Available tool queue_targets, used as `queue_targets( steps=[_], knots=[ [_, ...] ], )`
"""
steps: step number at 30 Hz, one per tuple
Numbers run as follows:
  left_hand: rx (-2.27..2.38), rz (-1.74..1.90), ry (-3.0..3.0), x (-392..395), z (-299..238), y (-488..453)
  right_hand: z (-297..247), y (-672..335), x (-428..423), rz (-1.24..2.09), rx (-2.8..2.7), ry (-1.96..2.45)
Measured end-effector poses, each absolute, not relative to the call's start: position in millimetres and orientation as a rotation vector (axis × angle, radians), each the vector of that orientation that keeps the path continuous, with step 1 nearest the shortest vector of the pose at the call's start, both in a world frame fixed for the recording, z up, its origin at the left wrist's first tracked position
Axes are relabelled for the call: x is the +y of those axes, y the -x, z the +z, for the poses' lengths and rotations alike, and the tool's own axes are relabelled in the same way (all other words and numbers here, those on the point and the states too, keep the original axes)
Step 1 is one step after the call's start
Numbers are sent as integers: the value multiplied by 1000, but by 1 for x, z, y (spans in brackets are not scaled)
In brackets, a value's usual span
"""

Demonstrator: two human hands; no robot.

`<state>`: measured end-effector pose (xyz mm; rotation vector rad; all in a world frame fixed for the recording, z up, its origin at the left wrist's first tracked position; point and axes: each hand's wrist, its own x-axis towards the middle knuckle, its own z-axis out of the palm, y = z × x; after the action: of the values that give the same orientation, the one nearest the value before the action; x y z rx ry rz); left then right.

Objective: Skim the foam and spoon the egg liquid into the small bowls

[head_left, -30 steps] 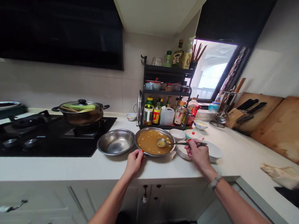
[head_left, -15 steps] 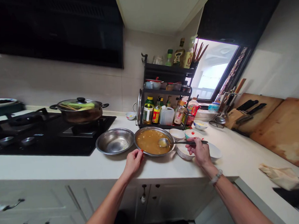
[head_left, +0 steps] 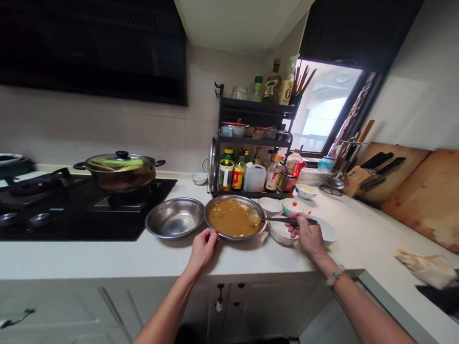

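Observation:
A round metal bowl (head_left: 236,239) full of brown liquid with small pale bits stands on the counter. My left hand (head_left: 204,246) pinches its near-left rim. In my right hand (head_left: 308,234), fingers closed round the dark handle, is a ladle (head_left: 268,219). The ladle's bowl lies in the liquid by the right side, partly sunk. A second metal bowl (head_left: 175,224), shiny inside with a few small bits, sits just left of the first. Several white bowls, one a bowl (head_left: 282,232) partly under my right hand, stand to the right.
A lidded pot (head_left: 122,178) with green vegetables inside is on the black stove (head_left: 74,221). Behind the bowls stands a black rack (head_left: 251,138) of bottles and jars. To the right are a knife block (head_left: 358,180), cutting boards (head_left: 433,197) and a cloth (head_left: 427,268).
The ladle's bowl has moved slightly right in the liquid, toward the rim, and sits lower. My left hand keeps its place at the rim. The whole view has shifted a little.

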<state>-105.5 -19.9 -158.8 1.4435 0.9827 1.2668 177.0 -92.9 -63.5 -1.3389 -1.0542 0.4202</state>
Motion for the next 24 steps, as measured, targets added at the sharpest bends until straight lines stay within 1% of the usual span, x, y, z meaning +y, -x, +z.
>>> queue_targets(
  steps=[8,17,24],
  knots=[
    [973,1263,-1439,-20,-157,105,-55,-172,-92,520,-809,1212],
    [976,1258,-1436,-22,-155,105,-46,-173,-96,451,-894,1277],
    [953,1249,-1439,-20,-159,106,-46,-175,-91,568,-732,1188]
  ],
)
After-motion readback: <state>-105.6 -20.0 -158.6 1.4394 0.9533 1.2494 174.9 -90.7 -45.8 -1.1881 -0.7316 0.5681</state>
